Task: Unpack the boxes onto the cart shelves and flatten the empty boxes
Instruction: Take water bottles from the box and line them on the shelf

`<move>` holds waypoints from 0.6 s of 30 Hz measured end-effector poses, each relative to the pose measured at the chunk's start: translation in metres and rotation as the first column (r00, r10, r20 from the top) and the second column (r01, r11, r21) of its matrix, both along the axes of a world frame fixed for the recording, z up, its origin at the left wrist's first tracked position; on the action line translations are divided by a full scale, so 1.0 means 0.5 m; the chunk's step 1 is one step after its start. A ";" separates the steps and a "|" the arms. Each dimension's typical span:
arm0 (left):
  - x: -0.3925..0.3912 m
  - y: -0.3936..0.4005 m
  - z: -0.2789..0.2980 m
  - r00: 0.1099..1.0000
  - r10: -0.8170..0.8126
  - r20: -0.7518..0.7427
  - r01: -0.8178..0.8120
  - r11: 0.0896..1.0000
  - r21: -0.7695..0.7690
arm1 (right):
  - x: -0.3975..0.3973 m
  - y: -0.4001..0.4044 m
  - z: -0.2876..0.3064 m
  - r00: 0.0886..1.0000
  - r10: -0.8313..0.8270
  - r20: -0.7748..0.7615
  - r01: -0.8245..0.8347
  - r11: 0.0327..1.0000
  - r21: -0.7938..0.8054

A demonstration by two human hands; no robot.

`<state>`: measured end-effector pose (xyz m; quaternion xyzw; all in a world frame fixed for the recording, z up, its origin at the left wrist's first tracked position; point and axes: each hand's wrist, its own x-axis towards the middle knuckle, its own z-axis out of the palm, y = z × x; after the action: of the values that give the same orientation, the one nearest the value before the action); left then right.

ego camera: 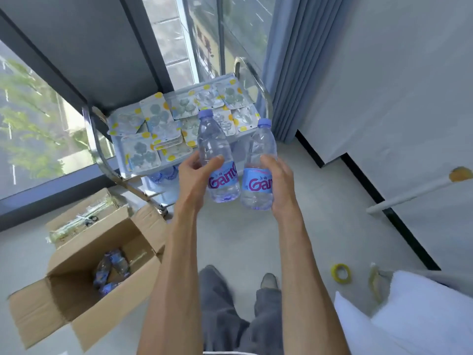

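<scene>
Two clear water bottles, lilac-capped with blue labels in magenta lettering, are hovering upright just before the cart (pixel 102 155): the left hand (pixel 197 180) is gripping the left bottle (pixel 217 155), the right hand (pixel 281 185) wrapping the right bottle (pixel 258 170). More bottles are lying in the open cardboard box (pixel 76 298) left of the cart.

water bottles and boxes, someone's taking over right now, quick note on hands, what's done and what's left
Left hand grips one water bottle; right hand grips a second bottle, both held upright in front of the cart.
Done: top shelf covered with packets; some bottles on the lower shelf.
Left: shelve these two, empty the open box with bottles still inside, unpack the box behind it, flatten both.
</scene>
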<state>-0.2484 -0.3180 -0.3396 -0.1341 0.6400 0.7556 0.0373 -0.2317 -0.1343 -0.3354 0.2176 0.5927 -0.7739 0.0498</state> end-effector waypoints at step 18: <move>-0.150 0.017 -0.535 0.966 0.257 0.008 -0.246 0.932 -0.265 | -0.224 -0.043 -0.527 0.987 0.162 -0.022 -0.154 0.967 0.205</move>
<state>-0.3233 -0.3094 -0.6073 -0.2346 0.7110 0.6598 -0.0642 -0.3438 -0.1558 -0.5990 0.1589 0.6847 -0.7070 0.0774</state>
